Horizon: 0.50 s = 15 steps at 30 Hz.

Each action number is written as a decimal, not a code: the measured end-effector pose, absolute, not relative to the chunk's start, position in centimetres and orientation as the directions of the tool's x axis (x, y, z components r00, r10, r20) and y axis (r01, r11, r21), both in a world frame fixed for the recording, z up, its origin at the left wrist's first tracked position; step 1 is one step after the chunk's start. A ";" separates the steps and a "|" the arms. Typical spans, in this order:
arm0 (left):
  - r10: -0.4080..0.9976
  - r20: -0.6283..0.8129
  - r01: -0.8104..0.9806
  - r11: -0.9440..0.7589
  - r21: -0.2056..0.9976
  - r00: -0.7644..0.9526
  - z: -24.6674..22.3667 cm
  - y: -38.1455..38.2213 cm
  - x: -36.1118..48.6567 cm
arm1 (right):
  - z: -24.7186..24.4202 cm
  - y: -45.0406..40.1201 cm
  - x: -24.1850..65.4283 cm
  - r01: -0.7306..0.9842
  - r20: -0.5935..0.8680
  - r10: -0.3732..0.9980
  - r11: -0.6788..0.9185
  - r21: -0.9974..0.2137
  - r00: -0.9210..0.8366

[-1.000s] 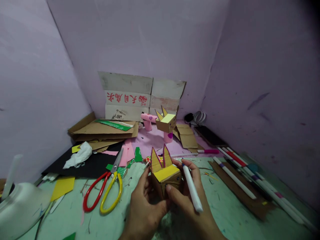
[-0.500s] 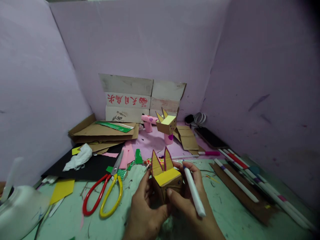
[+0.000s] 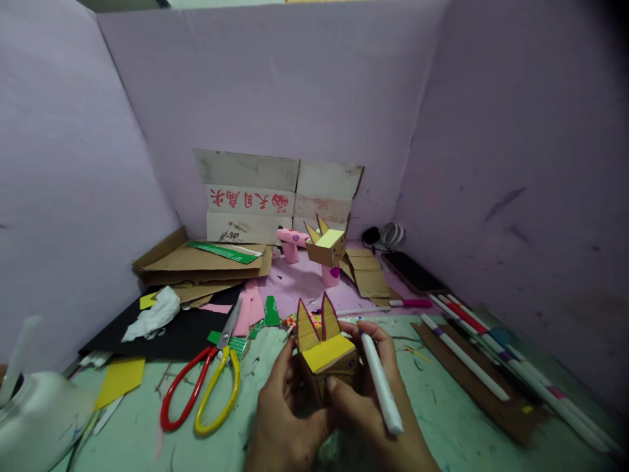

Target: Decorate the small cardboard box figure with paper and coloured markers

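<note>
Both the left hand (image 3: 289, 410) and the right hand (image 3: 376, 393) are clamped on a small, yellow-topped cardboard box (image 3: 339, 367) with two pointed, purple-edged ears (image 3: 307, 328) at the near middle of the desk (image 3: 432, 406), the right thumb against its front face and a white marker (image 3: 381, 383) lying across that same hand. Scissors (image 3: 225, 341) with red and yellow handles lie to the left, and farther back a similar eared box (image 3: 325, 254) sits atop a pink support (image 3: 330, 276).
</note>
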<state>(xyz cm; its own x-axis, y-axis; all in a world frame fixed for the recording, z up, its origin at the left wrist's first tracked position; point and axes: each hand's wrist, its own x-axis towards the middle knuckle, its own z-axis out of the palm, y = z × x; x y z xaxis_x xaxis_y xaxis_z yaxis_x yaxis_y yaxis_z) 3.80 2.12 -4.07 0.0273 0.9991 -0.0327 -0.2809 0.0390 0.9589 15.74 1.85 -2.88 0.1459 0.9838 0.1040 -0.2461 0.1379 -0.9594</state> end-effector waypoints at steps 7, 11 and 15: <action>0.998 -0.030 -0.322 0.047 0.945 0.056 -3.9 2.3 3.5 | -2.3 1.7 15.4 -0.271 0.103 0.983 0.142 -0.952 0.153; 0.982 -0.004 -0.461 0.094 0.883 0.191 -3.6 2.7 2.9 | -2.3 2.0 15.8 -0.325 0.083 0.977 0.144 -0.935 0.195; 0.960 0.018 -0.569 0.150 0.809 0.279 -3.4 3.1 2.3 | -2.9 2.6 16.9 -0.316 0.080 0.975 0.144 -0.938 0.207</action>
